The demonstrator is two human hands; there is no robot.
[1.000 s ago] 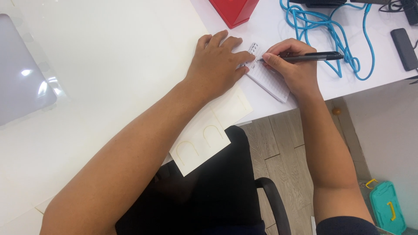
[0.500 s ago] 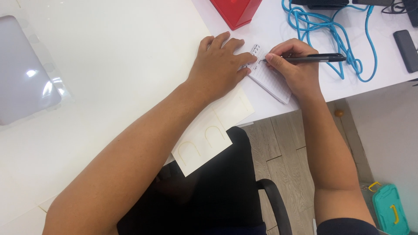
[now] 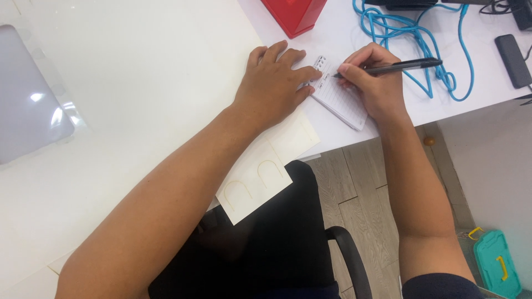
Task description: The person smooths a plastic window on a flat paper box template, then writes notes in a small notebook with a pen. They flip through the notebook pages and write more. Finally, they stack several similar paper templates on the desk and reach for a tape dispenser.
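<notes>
A: Two hands on one job. Left hand (image 3: 274, 88) lies flat, fingers spread, pinning the notepad (image 3: 342, 99) to the worktop (image 3: 166, 66). Right hand (image 3: 377, 83) has its grip closed around a black pen (image 3: 396, 67), tip down on the top lines of the pad.

B: Where's the pad sitting?

A: Near the worktop's front edge, between the hands, angled, its lower corner close to the edge. The left fingertips cover its upper left corner.

B: How far along is the writing?

A: Early, I judge. A few marks sit at the head of the page; the ruled lines below look blank. The marks are too small to read. Most of the page is left.

B: Anything else close by?

A: A cream card sheet (image 3: 260, 177) with two arch-shaped cuts lies under the left forearm and overhangs the edge. A red box (image 3: 293, 14) is just beyond the left hand. A blue cable (image 3: 421, 39) loops behind the pen. A dark phone-like slab (image 3: 512, 52) lies far right. Neither hand touches any of them.

B: Pen hold firm?

A: Looks so: fingers wrapped tight, barrel pointing right.
</notes>
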